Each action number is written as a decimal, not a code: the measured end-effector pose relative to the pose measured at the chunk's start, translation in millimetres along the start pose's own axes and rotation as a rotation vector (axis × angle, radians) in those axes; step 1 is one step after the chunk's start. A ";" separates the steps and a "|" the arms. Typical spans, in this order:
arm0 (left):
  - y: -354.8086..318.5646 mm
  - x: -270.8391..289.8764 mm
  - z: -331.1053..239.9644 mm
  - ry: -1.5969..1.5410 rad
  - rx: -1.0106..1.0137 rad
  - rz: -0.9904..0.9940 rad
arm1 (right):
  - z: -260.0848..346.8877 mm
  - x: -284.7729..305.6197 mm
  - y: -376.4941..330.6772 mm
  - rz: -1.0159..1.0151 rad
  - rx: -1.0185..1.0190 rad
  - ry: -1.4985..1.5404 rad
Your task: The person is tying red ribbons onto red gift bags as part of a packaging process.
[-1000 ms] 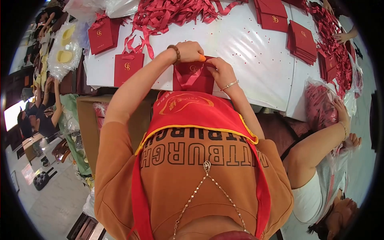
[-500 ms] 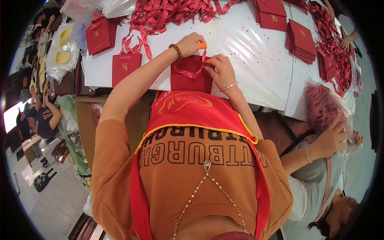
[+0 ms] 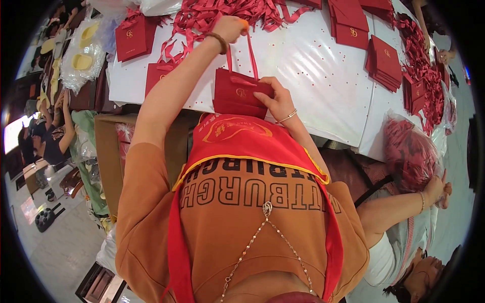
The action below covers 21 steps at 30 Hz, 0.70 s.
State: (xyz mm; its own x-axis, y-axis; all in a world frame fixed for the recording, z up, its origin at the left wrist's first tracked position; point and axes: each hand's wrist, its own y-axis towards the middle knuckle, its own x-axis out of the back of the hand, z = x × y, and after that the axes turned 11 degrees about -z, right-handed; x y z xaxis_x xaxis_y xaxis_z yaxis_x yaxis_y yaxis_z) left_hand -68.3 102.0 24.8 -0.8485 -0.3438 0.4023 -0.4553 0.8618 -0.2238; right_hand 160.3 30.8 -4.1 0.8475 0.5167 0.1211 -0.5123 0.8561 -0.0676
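A small red paper gift bag (image 3: 233, 96) stands at the table's near edge, right in front of my apron. Its red ribbon handle is pulled up taut by my left hand (image 3: 231, 29), which is closed on the ribbon and wears something orange on a fingertip. My right hand (image 3: 278, 101) grips the bag's right side, thumb on the front face and fingers behind it. Another red bag with a ribbon (image 3: 154, 76) is partly hidden by my left forearm.
Loose red ribbons (image 3: 217, 17) are heaped at the back of the white-covered table (image 3: 313, 96). Stacked red bags (image 3: 383, 63) lie at the right, with another ribbon pile (image 3: 429, 86) beyond. A co-worker's hand (image 3: 435, 191) is by a plastic sack (image 3: 410, 151). An open cardboard box (image 3: 108, 151) stands left of me.
My left hand has risen away from me, drawing the ribbon handle upright. My right hand has moved from the bag's opening down onto its side. The co-worker's hand has shifted lower on the sack.
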 end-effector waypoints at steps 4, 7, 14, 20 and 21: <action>-9.7 11.5 3.6 -0.417 0.133 0.092 | -4.8 0.7 2.3 0.029 -0.034 0.142; -25.5 10.7 13.8 -0.796 0.252 0.035 | -8.2 7.7 1.9 -0.068 -0.064 0.480; -106.2 -37.8 43.4 -0.828 0.195 0.260 | -4.0 12.1 16.1 -0.049 -0.113 0.628; -95.3 -47.9 30.4 -0.666 0.524 -0.081 | -25.0 24.7 34.7 -0.267 -0.131 0.385; -76.8 -50.8 67.3 -0.528 0.358 -0.152 | -16.8 25.7 37.0 -0.377 -0.223 0.643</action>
State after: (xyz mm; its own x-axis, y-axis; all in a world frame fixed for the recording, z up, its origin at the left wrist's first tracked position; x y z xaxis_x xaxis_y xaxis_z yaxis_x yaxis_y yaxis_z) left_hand -8.4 28.2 -38.2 -0.7443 -0.6676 -0.0163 -0.5652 0.6428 -0.5170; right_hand 165.4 75.9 -20.2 0.9078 0.0329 -0.4181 -0.1909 0.9201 -0.3420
